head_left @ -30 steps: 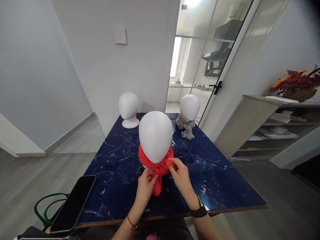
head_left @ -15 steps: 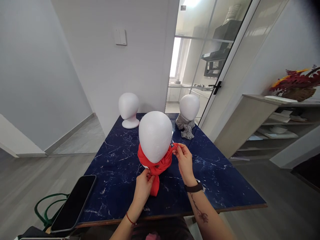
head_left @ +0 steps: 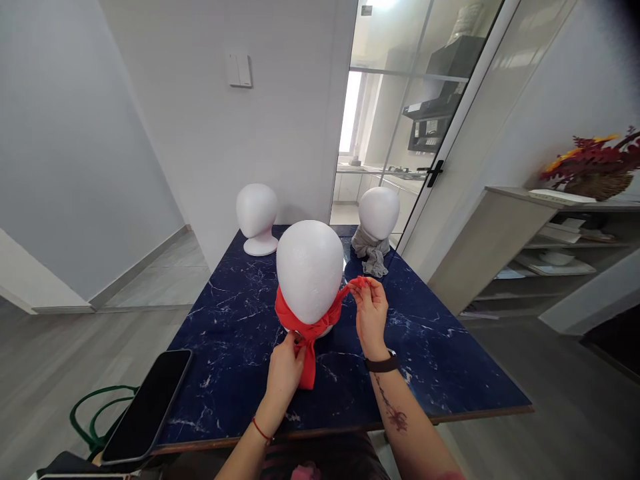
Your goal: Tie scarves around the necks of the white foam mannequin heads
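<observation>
A white foam mannequin head (head_left: 310, 270) stands upright near the middle of the table, facing me. Around its neck lies a red scarf (head_left: 309, 363), crossed at the front with one end hanging down. My left hand (head_left: 286, 365) pinches the scarf at the front, just below the chin. Off to the right of the neck, my right hand (head_left: 371, 317) grips the other end, drawn out in a narrow band. The base of the head is mostly hidden by the scarf and my left hand.
Behind on the left stands a bare foam head (head_left: 257, 210). Back right is another foam head (head_left: 379, 212) wearing a grey scarf (head_left: 371, 253). A black phone (head_left: 150, 407) lies at the front left of the dark blue marbled table (head_left: 430, 360), beside green straps (head_left: 93, 427).
My right hand has pulled its end of the red scarf outward and slightly up, so a longer stretch shows. My left hand has shifted slightly left and up, still pinching the front.
</observation>
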`<state>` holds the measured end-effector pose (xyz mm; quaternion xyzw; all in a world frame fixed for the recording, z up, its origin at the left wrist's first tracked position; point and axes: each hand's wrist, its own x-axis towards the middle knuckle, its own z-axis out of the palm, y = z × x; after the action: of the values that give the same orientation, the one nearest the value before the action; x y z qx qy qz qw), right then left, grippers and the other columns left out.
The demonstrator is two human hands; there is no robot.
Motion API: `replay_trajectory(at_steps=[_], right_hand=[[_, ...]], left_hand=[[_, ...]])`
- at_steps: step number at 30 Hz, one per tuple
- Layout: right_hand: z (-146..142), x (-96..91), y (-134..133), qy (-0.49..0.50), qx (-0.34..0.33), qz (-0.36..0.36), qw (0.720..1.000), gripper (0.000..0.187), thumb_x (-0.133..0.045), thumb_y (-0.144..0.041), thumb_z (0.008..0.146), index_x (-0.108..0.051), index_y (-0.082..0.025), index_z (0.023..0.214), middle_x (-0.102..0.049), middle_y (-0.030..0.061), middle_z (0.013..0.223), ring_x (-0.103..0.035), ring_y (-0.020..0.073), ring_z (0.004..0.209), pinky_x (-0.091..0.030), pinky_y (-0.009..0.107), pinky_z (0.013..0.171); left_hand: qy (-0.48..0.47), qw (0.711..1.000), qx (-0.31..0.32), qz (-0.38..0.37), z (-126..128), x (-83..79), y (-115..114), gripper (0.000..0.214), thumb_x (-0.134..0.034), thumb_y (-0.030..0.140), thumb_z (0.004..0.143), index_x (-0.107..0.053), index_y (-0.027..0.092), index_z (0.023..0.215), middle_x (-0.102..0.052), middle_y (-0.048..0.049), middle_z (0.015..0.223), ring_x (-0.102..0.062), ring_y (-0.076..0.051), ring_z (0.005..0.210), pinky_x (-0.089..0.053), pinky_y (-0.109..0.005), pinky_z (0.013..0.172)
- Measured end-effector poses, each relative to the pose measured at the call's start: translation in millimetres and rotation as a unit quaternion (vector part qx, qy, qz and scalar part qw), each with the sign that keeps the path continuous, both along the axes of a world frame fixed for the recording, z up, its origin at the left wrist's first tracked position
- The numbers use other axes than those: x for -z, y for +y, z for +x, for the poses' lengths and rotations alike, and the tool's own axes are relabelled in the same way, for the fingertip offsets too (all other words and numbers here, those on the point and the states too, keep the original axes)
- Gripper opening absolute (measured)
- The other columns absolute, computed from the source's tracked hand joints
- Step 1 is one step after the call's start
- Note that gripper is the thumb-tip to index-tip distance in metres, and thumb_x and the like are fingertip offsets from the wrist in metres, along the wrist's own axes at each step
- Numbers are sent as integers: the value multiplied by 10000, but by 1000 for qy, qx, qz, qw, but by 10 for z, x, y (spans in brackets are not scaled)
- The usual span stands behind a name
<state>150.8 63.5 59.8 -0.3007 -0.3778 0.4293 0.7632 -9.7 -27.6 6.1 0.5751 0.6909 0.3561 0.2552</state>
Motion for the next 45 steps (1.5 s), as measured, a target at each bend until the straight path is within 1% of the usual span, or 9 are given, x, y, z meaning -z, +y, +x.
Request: replay_trajectory(at_steps=[6,10,15,21,26,29,32,36,45], right_hand=[[-54,78,-545,-298,92,135,940,159,-476,-181,903,-603,-229,986,-655,35,889,-618,156,832,-495,310,776],[-164,238,-890,-429,-1,286,857,298,-471,-83,881,-580,-259,1094,-649,45,979,-605,159,911,-497,339,830],[-231,383,-1049,-505,-85,261,818,230,-500,-95,874,-592,-249,1018,-660,23,919,-558,175,960,-432,409,947],[-51,504,-1107,-527,-119,181,822,213,-457,-124,854,-592,-227,982,-665,33,915,-557,199,963,-436,411,921],[85,538,-1083,-496,-3,108,862,177,-451,-197,874,-608,-235,944,-677,11,890,-612,197,937,-234,492,1079],[83,430,-913,-406,66,-39,911,190,-465,-331,895,-603,-201,878,-665,31,846,-615,184,810,-427,357,874],[14,300,-689,-386,-15,-133,913,333,-504,-464,862,-607,-177,727,-631,20,695,-563,165,663,-423,267,643],[-115,294,-540,-371,-98,-123,915,364,-574,-502,802,-577,-169,654,-563,-11,620,-485,134,598,-376,239,585],[-73,518,-529,-223,-119,-101,962,253,-608,-420,802,-581,-174,748,-540,-18,722,-469,123,681,-397,232,666]], left_hand=[[-52,997,59,27,0,14,56,149,-522,238,797,-577,182,924,-685,-61,775,-648,-203,719,-425,-273,644],[-102,992,63,39,16,29,94,176,-513,265,784,-562,180,930,-679,-45,764,-626,-184,672,-443,-276,634],[-192,980,55,-2,52,79,157,242,-384,341,858,-568,185,875,-684,-47,762,-617,-178,660,-456,-288,629],[-155,982,104,18,-17,14,136,249,-509,358,813,-621,165,923,-707,-87,859,-646,-198,720,-462,-296,677],[-72,993,76,60,-118,-177,41,295,-484,370,842,-698,173,791,-699,-62,770,-606,-183,681,-422,-273,651],[-105,990,61,66,-91,-248,21,350,-503,424,834,-700,163,708,-670,-37,661,-565,-161,609,-396,-249,588],[-167,982,60,68,10,-292,29,345,-553,449,800,-714,153,724,-684,-38,678,-576,-159,629,-412,-240,601],[-219,974,40,47,157,-307,48,320,-621,445,746,-719,142,764,-695,-47,693,-591,-166,624,-422,-245,591],[-233,967,-26,97,114,-207,28,253,-578,366,780,-679,151,692,-651,-22,656,-550,-145,619,-410,-244,616]])
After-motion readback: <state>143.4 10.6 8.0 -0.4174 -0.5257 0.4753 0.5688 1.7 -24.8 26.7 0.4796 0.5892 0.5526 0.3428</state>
